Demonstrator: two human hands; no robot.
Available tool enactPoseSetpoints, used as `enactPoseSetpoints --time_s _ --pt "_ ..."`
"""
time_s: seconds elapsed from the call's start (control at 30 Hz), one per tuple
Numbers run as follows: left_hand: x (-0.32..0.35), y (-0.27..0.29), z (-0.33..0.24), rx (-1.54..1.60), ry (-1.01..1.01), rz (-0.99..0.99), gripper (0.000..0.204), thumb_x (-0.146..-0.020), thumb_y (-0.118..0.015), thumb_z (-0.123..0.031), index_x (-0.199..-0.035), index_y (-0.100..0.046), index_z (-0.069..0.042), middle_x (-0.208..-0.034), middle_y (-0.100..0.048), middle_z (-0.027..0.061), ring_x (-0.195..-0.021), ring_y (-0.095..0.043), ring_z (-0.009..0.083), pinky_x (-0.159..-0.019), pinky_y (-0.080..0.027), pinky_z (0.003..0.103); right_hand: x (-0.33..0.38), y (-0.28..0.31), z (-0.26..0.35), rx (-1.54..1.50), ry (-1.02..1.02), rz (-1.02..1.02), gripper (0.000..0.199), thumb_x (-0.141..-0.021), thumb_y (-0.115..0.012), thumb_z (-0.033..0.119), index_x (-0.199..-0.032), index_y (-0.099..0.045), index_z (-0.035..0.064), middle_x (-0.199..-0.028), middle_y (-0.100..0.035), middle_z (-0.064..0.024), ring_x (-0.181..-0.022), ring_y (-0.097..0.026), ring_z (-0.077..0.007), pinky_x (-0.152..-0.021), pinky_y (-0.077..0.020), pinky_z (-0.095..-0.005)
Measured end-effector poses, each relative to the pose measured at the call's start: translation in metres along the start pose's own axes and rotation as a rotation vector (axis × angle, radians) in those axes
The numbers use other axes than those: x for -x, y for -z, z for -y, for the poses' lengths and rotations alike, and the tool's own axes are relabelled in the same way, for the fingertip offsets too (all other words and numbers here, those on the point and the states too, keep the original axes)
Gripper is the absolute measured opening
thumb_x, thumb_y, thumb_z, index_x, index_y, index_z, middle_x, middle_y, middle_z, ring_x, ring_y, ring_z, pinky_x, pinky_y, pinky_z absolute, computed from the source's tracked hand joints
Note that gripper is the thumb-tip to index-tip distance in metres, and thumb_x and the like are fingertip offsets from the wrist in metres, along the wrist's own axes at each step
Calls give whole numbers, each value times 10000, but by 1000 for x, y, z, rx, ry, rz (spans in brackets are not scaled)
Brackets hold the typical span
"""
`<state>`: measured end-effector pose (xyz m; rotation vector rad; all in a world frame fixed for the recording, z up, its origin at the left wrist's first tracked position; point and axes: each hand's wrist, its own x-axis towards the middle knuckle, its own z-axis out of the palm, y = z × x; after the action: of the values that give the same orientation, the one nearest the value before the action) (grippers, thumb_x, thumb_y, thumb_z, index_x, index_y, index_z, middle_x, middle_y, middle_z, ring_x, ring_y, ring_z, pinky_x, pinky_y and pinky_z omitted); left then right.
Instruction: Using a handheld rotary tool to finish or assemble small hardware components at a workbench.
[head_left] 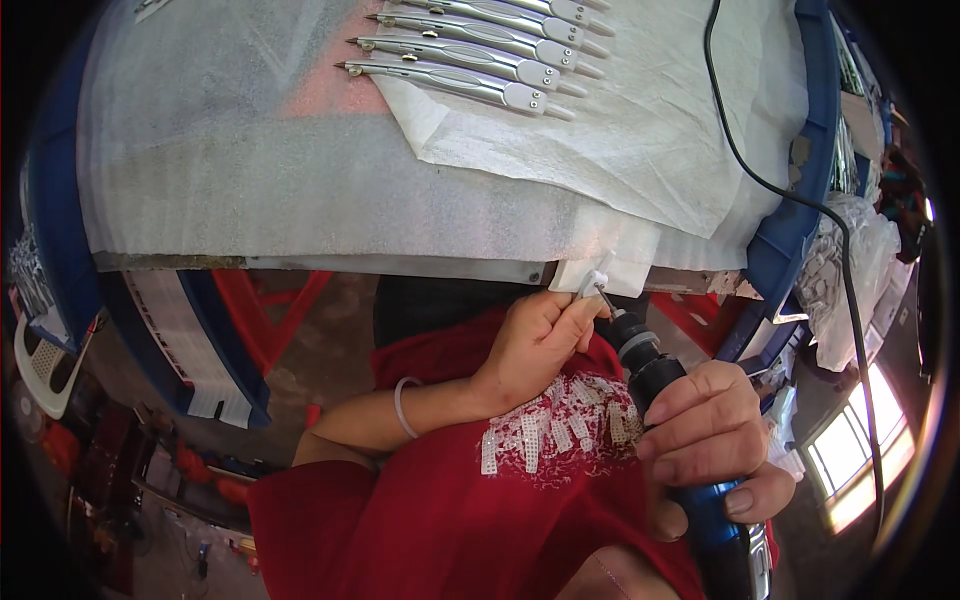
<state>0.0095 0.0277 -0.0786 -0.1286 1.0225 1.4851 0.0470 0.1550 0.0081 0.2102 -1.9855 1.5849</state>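
My left hand (540, 345) is closed in a pinch at the table's front edge. Between its fingertips is a small whitish part (595, 281), mostly hidden by them, so its kind is unclear. My right hand (710, 435) wraps round a blue and black electric screwdriver (655, 372). Its thin bit (605, 295) points up and left, with the tip at or very close to the small part. Just behind the fingertips, a white pad (630, 277) hangs over the table edge. Several silver drawing compasses (455, 82) lie in a row farther back, points toward the left.
White foam sheeting (250, 190) covers the table, with a loose cloth-like sheet (560, 165) under the compasses. A black cable (740, 150) runs down the right side. Blue bins (790, 240) stand at the right, beside clear plastic bags (850, 270). Red stool legs (270, 320) show below the table.
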Motion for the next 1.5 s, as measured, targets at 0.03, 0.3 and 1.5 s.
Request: enactPoseSetpoints --time_s 0.03,0.3,1.5 --pt "0 0 1 -15 -14 -10 271 -966 -458 -180 -884 -619 22 -589 -498 -9 -553 -456 56 -519 -385 226 0 1 1 -56 -7 -1 432 -783 -731 213 -1054 -408 120 -763 -616 -49 -595 -635 -166 -568 -538 -293" --pt "-1 -1 6 -106 -28 -66 271 -960 -474 -170 -865 -633 28 -580 -532 18 -538 -482 66 -505 -394 236 -9 -3 -5 -58 -25 25 359 -791 -732 198 -956 -422 127 -719 -621 -21 -574 -634 -135 -516 -512 -238" --pt "1 -3 10 0 -67 -28 253 -981 -457 -169 -919 -620 15 -593 -460 -65 -506 -360 7 -448 -275 171 -4 17 2 -267 -30 65 420 -704 -771 55 -980 -455 82 -716 -631 -126 -571 -633 -237 -536 -545 -341"
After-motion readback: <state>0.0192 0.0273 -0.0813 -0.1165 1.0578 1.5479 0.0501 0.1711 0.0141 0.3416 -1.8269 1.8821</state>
